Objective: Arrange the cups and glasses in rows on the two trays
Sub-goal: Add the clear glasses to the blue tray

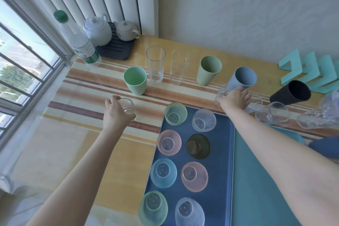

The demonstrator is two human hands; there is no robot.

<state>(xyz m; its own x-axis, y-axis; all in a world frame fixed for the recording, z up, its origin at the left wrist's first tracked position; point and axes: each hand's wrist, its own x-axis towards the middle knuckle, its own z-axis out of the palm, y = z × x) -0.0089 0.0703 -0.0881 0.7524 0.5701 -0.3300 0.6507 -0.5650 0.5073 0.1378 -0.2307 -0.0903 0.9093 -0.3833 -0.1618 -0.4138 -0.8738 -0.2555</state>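
Left hand [117, 113] grips a small clear glass tumbler [129, 107] on the striped tablecloth [82, 82] mid-left, right hand [234, 99] lies over crowded clear glasses [222, 91] by the pale blue plastic cup [244, 77], grip hidden, above the dark blue tray [222, 152] of upturned tinted cups [168, 145] beside a teal tray [256, 180].

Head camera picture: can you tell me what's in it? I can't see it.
A person's left hand grips a small clear glass at a striped table while the right hand reaches onto another clear glass. Below, a dark blue tray holds eight small tinted cups in two rows, beside a teal tray.
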